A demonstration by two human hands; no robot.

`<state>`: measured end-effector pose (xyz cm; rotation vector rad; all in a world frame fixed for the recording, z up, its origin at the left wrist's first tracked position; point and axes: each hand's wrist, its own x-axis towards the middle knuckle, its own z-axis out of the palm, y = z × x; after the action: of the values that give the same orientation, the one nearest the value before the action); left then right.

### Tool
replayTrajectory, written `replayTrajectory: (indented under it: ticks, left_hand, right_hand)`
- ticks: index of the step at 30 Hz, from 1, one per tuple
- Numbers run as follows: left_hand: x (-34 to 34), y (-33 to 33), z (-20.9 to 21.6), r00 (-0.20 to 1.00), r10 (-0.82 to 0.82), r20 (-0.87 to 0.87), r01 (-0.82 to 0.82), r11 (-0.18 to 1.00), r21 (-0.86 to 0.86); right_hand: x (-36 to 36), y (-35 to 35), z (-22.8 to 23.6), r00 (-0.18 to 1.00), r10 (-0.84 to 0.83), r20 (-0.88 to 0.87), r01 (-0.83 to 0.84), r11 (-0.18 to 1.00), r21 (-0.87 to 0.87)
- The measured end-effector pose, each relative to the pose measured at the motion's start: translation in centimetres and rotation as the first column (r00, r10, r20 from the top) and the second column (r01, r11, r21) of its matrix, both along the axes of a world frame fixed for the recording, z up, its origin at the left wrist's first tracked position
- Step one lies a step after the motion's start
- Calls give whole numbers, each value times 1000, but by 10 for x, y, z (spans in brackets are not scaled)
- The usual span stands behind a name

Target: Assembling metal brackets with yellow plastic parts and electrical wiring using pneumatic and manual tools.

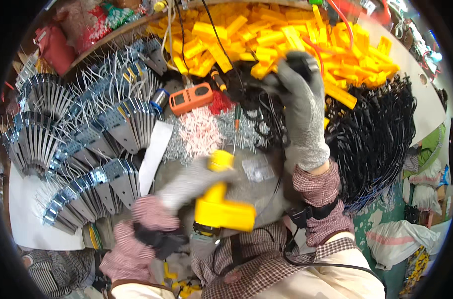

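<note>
Left grip: the yellow device point(225, 215) is grasped by the left hand point(194, 182), on the near side of the orange meter point(190, 98); both are blurred.
Right grip: whether anything is held by the right hand point(300, 82) cannot be told; it is placed right of the meter, by the yellow parts.
Pink caps point(200, 130): piled just in front of the meter.
Yellow parts point(293, 37): heaped beyond the meter.
Brackets point(121, 127): ranged left of the meter.
Black cables point(368, 139): bundled well right of the meter.

Bright light, fisheye-bent edges, black corners, motion blur near centre.
</note>
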<state>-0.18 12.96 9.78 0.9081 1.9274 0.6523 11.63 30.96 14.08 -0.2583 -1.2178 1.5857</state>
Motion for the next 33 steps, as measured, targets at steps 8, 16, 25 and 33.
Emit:
replayTrajectory:
  ticks: [8, 16, 25, 33]
  left_hand:
    - [38, -169, -62, 520, 535, 667, -664, 744, -79]
    - [-6, 6, -59, 458, -94, -884, 495, 853, 166]
    - [-30, 63, -83, 535, -293, -793, 419, 906, -52]
    - [-27, 39, -63, 703, -161, -693, 342, 931, 130]
  right_hand:
    - [92, -36, -109, 251, -238, 939, -712, 612, 345]
    - [89, 15, -97, 314, -574, 756, -476, 594, 649]
    - [-8, 40, -144, 459, -632, 625, -381, 496, 781]
    - [-10, 39, -129, 432, -583, 688, -363, 586, 725]
